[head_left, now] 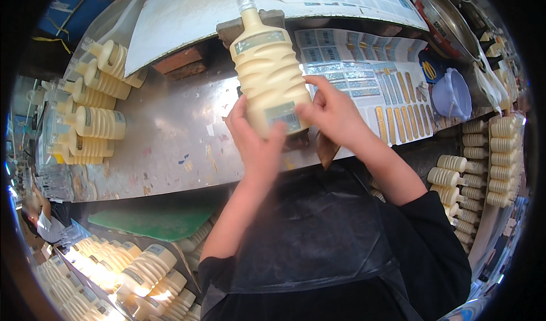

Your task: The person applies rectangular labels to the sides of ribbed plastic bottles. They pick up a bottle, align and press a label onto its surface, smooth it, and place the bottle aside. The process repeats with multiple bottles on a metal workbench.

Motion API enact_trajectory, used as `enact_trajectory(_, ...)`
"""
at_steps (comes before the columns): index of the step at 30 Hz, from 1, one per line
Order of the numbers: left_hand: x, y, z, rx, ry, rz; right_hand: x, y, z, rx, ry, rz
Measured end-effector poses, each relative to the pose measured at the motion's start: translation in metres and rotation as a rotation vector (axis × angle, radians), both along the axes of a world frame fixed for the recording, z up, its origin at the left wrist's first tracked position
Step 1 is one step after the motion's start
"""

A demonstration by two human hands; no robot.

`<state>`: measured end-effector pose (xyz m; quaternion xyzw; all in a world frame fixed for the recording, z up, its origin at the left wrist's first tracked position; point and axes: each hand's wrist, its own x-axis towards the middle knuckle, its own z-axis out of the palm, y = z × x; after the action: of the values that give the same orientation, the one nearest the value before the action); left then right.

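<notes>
A cream-coloured bottle with wavy ridges and a clear threaded neck lies in front of me, neck pointing away. A label strip crosses its shoulder. Nearer its base is a blue-green label. My left hand grips the bottle's lower left side, its thumb blurred over the base end. From the right, my right hand holds the lower edge, fingers curled, thumb against the label. Under the bottle's far end shows a worn grey-brown block.
Sheets of labels lie to the right, beside a lavender bucket. Several similar bottles are stacked at the metal table's left end. More bottles fill the lower left, and others stand in rows at right.
</notes>
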<state>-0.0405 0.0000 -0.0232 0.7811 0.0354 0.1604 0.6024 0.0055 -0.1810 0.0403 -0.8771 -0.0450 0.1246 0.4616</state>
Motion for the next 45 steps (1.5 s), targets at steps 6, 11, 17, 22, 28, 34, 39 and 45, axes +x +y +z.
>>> enact_trajectory(6, -0.002, -0.003, 0.005, 0.114, 0.010, 0.010, 0.029, -0.014, 0.017, 0.678, 0.110, -0.150)
enact_trajectory(11, -0.006, 0.001, -0.002, 0.129, -0.011, -0.007, 0.012, 0.007, 0.023, -0.019, -0.668, 0.370)
enact_trajectory(17, -0.005, 0.017, -0.006, -0.356, -0.025, -0.068, -0.013, 0.024, 0.031, -0.087, -1.237, 0.503)
enact_trajectory(22, 0.002, 0.019, 0.005, -0.375, 0.076, -0.041, -0.035, 0.025, 0.026, -0.191, -0.927, 0.620)
enact_trajectory(28, 0.013, 0.008, 0.002, -0.321, 0.109, 0.067, -0.028, 0.032, 0.014, 0.175, -0.538, 0.028)
enact_trajectory(34, 0.013, 0.007, -0.002, 0.113, 0.033, 0.089, -0.027, 0.027, -0.001, 0.002, -0.710, -0.045)
enact_trajectory(39, 0.015, 0.008, 0.003, -0.031, 0.066, 0.052, -0.014, 0.008, 0.004, 0.117, -0.615, -0.003)
enact_trajectory(45, 0.014, 0.013, 0.013, -0.264, 0.176, 0.007, 0.014, 0.000, 0.021, 0.015, -0.849, 0.157)
